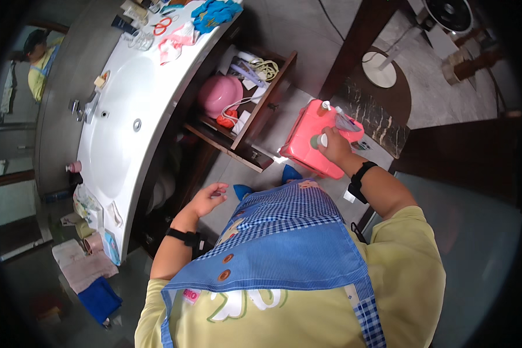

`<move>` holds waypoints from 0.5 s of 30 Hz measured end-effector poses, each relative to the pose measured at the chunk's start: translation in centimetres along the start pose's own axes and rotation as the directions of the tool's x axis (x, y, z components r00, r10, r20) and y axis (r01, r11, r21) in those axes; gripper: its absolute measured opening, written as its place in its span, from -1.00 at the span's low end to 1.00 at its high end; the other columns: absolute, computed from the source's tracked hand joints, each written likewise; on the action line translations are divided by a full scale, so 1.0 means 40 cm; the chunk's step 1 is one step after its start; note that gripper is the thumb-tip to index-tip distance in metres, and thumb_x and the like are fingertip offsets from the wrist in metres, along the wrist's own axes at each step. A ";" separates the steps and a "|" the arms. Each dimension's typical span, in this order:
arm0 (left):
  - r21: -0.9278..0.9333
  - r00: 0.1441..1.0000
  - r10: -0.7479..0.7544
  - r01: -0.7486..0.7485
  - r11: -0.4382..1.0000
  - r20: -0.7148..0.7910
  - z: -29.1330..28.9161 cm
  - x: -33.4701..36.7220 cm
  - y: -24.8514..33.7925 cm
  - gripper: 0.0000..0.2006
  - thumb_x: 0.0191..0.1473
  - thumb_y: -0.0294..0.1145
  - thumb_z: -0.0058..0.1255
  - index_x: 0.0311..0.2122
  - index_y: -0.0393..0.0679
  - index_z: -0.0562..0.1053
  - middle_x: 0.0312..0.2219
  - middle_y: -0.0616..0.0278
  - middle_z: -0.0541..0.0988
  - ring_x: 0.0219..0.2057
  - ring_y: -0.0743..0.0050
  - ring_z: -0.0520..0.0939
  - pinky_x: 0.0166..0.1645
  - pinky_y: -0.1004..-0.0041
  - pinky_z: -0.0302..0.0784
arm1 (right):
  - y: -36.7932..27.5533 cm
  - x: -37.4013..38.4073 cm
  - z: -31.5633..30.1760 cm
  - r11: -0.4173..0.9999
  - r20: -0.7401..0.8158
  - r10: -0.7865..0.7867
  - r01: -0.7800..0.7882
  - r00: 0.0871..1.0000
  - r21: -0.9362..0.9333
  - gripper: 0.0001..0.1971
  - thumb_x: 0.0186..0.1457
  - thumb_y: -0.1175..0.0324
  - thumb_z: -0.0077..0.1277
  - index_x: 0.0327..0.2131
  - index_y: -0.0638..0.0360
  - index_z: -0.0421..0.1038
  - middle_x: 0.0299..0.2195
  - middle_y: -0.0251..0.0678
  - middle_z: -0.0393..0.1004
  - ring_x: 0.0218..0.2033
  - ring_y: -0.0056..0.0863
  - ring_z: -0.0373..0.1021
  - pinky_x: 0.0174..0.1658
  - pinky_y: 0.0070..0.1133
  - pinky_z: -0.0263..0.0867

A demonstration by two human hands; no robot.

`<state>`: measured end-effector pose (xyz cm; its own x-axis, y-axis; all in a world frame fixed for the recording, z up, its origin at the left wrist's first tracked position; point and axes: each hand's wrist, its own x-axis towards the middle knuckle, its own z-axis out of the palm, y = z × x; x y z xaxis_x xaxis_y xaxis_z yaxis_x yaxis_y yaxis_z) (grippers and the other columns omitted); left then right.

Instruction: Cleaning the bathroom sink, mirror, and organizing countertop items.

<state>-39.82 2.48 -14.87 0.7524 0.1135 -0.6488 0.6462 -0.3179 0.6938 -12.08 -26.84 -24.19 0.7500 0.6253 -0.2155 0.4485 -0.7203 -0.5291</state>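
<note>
My right hand (333, 148) has its fingers pinching a small bottle (321, 140) over the pink basket (313, 145) — light, slick plastic, I'd grip its body; left hand (206, 197) spread, empty.

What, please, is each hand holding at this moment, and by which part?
The right hand grips a small bottle around its body, over the pink basket. The left hand is open and holds nothing.

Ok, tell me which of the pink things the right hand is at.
The coral-pink plastic basket beside the open drawer: the right hand rests on small bottles in it. The round pink bowl-like thing lies inside the drawer, untouched.
</note>
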 end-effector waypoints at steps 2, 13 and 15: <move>-0.075 0.994 -0.094 0.089 0.993 -0.059 0.016 -0.045 -0.051 -0.65 -0.12 -0.45 -0.05 -0.13 -0.09 0.32 -0.30 0.25 0.42 -0.25 0.51 0.41 -0.14 0.52 0.31 | 0.027 0.046 0.032 1.000 0.000 0.007 -0.007 1.000 -0.010 -0.62 -0.21 0.28 0.00 -0.26 0.06 0.15 -0.27 -0.11 0.21 -0.38 -0.09 0.32 -0.38 -0.29 0.28; -0.514 0.888 -0.444 0.327 0.793 -0.120 0.146 -0.267 -0.229 -0.65 -0.15 -0.61 -0.16 -0.15 -0.17 0.32 -0.34 0.30 0.41 -0.25 0.53 0.39 -0.13 0.55 0.29 | 0.034 0.188 0.127 0.982 0.103 0.126 -0.109 0.987 -0.157 -0.62 -0.13 0.24 -0.03 -0.21 0.06 0.12 -0.23 -0.11 0.19 -0.34 -0.11 0.33 -0.35 -0.30 0.29; -0.526 0.873 -0.469 0.336 0.781 -0.138 0.159 -0.283 -0.244 -0.64 -0.16 -0.62 -0.18 -0.14 -0.17 0.32 -0.34 0.29 0.41 -0.25 0.52 0.39 -0.12 0.55 0.28 | 0.043 0.205 0.141 0.980 0.112 0.124 -0.103 0.986 -0.173 -0.62 -0.12 0.24 -0.04 -0.21 0.07 0.12 -0.23 -0.11 0.20 -0.33 -0.11 0.33 -0.33 -0.30 0.29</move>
<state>-55.43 -1.69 -16.28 0.3714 0.3781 -0.8480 0.8246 0.2854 0.4884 -7.90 -21.27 -31.48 0.7404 0.5612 -0.3700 0.4461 -0.8220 -0.3541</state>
